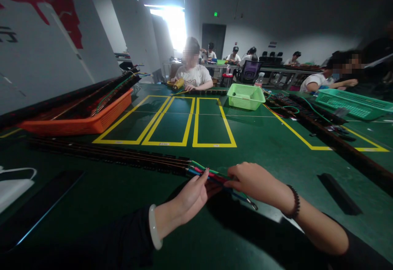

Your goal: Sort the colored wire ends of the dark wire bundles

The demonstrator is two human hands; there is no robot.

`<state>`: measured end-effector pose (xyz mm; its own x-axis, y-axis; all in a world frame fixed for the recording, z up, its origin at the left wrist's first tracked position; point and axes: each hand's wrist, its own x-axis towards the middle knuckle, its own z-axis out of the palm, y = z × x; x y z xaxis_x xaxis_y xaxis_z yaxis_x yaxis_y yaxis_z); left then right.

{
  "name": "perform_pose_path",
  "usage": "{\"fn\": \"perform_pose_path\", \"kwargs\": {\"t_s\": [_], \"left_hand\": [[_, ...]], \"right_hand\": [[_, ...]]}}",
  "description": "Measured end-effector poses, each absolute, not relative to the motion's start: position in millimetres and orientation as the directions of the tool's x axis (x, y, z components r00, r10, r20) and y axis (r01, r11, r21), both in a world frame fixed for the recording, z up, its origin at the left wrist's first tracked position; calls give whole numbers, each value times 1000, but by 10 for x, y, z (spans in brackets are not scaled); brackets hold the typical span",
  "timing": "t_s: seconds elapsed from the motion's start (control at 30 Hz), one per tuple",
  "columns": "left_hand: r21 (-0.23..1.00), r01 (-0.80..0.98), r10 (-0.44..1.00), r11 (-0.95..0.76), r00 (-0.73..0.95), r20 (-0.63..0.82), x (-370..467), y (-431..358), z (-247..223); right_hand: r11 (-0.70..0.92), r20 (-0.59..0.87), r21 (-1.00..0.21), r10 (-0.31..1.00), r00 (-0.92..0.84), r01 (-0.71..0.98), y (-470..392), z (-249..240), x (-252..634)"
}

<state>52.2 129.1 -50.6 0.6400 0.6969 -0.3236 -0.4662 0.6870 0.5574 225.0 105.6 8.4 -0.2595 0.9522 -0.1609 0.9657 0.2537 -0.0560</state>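
A bundle of coloured wires [215, 176], with green, red and blue strands, comes out of the end of a long black cable chain [138, 159] on the green table. My left hand [193, 194] grips the bundle from below, its thumb pressed on top. Just to the right, my right hand [254, 182] pinches the same wires with its fingertips. A metal ring terminal [253, 205] sticks out at the wires' free end, beneath my right hand. Parts of the strands between the two hands are hidden by the fingers.
To the left stands an orange basket [76, 124] loaded with cable chains. A light green basket [245, 98] sits at the back. More cable chains [337, 135] lie on the right near a black strip [339, 194]. Across the table a person [193, 75] works with a yellow tool.
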Motion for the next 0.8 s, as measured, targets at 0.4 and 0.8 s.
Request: {"fn": "perform_pose_path", "kwargs": {"t_s": [0.4, 0.8], "left_hand": [[616, -348, 666, 707, 622, -412, 508, 1282, -466], [633, -294, 640, 716, 639, -427, 510, 1260, -348]], "right_hand": [[123, 14, -365, 992, -126, 923, 1501, -227, 2619], [102, 113, -243, 991, -77, 965, 1637, -516, 2667]]}}
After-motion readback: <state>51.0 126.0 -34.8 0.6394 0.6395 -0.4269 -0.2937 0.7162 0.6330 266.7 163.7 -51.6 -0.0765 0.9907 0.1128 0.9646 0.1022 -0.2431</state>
